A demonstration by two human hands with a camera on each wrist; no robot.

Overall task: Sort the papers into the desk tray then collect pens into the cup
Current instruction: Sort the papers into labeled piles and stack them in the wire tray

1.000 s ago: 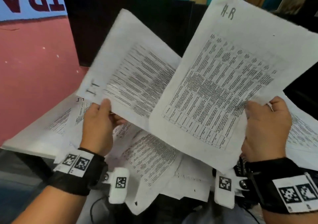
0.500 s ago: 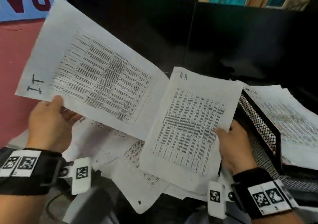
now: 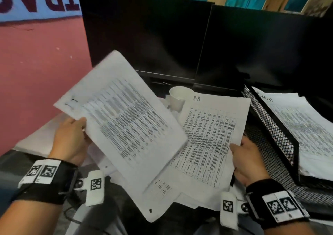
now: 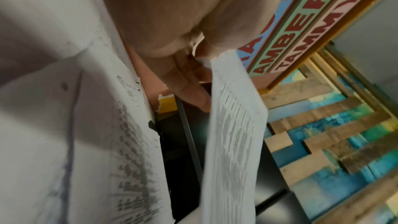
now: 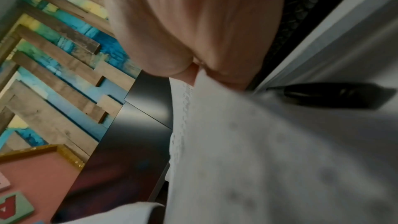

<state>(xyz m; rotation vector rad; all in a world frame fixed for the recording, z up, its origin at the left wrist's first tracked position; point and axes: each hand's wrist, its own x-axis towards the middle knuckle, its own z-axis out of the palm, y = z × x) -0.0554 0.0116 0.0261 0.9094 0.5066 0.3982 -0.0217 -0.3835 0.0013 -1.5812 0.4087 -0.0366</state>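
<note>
the fingers (image 4: 189,89) of the left hand (image 3: 69,141) are curled under a printed sheet marked "it" (image 3: 122,121), with the thumb pressed on its top face, so the sheet is pinched at its left edge and held tilted above the desk. a second sheet, headed "h-r" (image 3: 210,141), is gripped at its right edge by the right hand (image 3: 249,162), thumb on top and fingers hidden beneath; in the right wrist view only the pinch of thumb and paper can be made out. the lower right corner of the left sheet overlaps the "h-r" sheet. more loose papers (image 3: 160,197) are spread on the desk below both held sheets. a white cup (image 3: 178,97) is seen standing behind the "h-r" sheet, partly covered by its top edge. the black mesh desk tray (image 3: 270,126) is placed just to the right of the right hand, and a stack of papers (image 3: 302,124) is already lying in its upper tier. a dark pen-like object (image 5: 331,94) is seen in the right wrist view lying on paper; what it is cannot be told for certain. two dark monitors (image 3: 198,41) are set behind the desk.
</note>
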